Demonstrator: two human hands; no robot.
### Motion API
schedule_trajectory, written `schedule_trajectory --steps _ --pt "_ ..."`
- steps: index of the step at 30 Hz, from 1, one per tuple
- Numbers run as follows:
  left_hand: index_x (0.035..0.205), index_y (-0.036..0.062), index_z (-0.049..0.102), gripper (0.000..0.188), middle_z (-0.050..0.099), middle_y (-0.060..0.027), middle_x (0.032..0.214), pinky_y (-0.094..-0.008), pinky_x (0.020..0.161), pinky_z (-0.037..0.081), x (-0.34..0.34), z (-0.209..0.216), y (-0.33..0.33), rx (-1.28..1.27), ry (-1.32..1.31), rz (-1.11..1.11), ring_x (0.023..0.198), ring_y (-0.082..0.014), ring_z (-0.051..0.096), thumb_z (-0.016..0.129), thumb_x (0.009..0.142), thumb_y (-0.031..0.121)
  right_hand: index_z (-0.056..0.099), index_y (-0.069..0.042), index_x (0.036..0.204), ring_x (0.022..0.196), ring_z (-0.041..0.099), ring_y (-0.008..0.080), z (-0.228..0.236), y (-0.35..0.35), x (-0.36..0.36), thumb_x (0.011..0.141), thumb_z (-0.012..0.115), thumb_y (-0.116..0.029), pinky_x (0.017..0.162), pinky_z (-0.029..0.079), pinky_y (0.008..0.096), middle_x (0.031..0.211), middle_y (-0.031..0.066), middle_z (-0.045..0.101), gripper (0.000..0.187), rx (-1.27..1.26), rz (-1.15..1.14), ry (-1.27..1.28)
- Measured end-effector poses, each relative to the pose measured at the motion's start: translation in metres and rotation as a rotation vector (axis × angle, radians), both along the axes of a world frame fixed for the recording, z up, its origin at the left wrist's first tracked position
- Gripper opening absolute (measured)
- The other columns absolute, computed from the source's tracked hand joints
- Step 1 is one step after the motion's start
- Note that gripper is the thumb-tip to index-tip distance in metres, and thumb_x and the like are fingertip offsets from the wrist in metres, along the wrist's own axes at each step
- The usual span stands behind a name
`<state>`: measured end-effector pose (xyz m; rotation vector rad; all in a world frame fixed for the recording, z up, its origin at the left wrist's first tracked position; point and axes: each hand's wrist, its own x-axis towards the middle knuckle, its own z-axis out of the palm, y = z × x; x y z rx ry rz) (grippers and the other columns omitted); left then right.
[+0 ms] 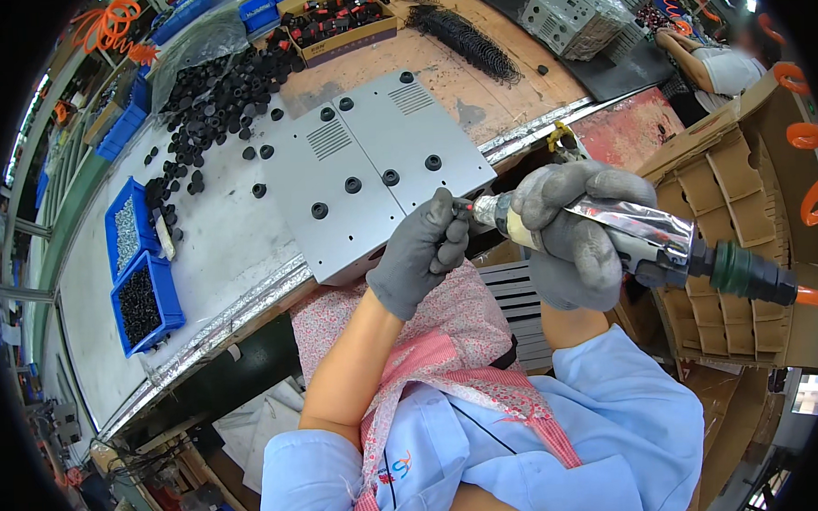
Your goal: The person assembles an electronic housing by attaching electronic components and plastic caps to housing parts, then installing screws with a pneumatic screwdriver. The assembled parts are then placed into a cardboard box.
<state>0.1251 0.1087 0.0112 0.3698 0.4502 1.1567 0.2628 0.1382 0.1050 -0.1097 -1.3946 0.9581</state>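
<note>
My right hand (pixel 579 231), in a grey glove, is wrapped round a silver air screwdriver (pixel 638 234) with a green-black hose fitting at its rear. The tool lies nearly level, its tip pointing left. At that tip my left hand (pixel 424 250), also gloved, has its fingers curled in a pinch; whatever sits between them is too small to name. Just beyond are two grey metal casings (pixel 337 244) set side by side, with vent slots and small holes. Several round black rubber feet (pixel 352 184) stand on their tops. My left hand is over the near edge of the casings.
Loose black rubber feet (pixel 210 100) lie heaped at the left. Blue bins hold silver screws (pixel 124 234) and black screws (pixel 140 305). A carton (pixel 352 48) of red-black parts stands behind. At right are a divided cardboard box (pixel 715 236), an orange coiled hose (pixel 806 135) and another person (pixel 727 69).
</note>
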Motion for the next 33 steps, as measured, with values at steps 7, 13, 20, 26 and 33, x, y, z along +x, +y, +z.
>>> schedule_trajectory --steps 7,13,20,26,33 --pt "0.084 0.0039 0.05 0.043 0.04 0.0028 0.055 -0.0169 0.033 0.023 0.001 -0.004 0.005 -0.019 0.024 0.032 0.039 -0.0048 0.029 0.049 0.085 0.047 0.037 -0.006 0.106 0.07 0.058 0.022 -0.001 0.002 0.006 0.083 0.059 -0.017 0.061 0.052 0.0339 0.088 0.018 0.054 0.034 0.008 0.13 0.009" --pt "0.079 0.0038 0.054 0.046 0.038 0.003 0.051 -0.0175 0.033 0.022 0.004 0.001 0.005 -0.044 0.167 0.15 0.038 -0.0054 0.028 0.05 0.084 0.05 0.038 -0.005 0.111 0.069 0.056 0.0211 -0.006 0.009 0.001 0.081 0.053 -0.016 0.06 0.049 0.0347 0.088 0.0171 0.053 0.035 0.067 0.143 0.021" --pt "0.087 -0.0002 0.06 0.053 0.039 0.0037 0.05 -0.0178 0.039 0.029 -0.007 0.019 0.022 0.032 0.746 0.218 0.041 -0.0051 0.032 0.048 0.085 0.051 0.043 -0.008 0.11 0.065 0.051 0.0203 -0.008 0.014 0.004 0.074 0.049 -0.02 0.06 0.044 0.0367 0.086 0.0149 0.052 0.038 -0.015 0.016 0.04" --pt "0.104 0.0162 0.06 0.031 0.059 -0.0102 0.094 -0.0384 0.069 0.046 -0.022 -0.004 0.07 0.328 2.049 0.385 0.084 -0.0299 0.058 0.059 0.078 0.033 0.044 -0.003 0.107 0.067 0.05 0.0215 -0.004 0.019 0.008 0.073 0.044 -0.022 0.064 0.044 0.0371 0.086 0.0171 0.053 0.038 -0.084 -0.189 0.085" --pt "0.098 0.0167 0.061 0.025 0.06 -0.0064 0.086 -0.0362 0.068 0.046 0.0 -0.014 0.088 0.511 1.969 0.248 0.081 -0.0257 0.059 0.059 0.078 0.031 0.045 0.002 0.105 0.069 0.052 0.0216 -0.01 0.033 0.016 0.075 0.045 -0.015 0.067 0.045 0.0384 0.084 0.0166 0.054 0.034 -0.207 -0.24 0.019"
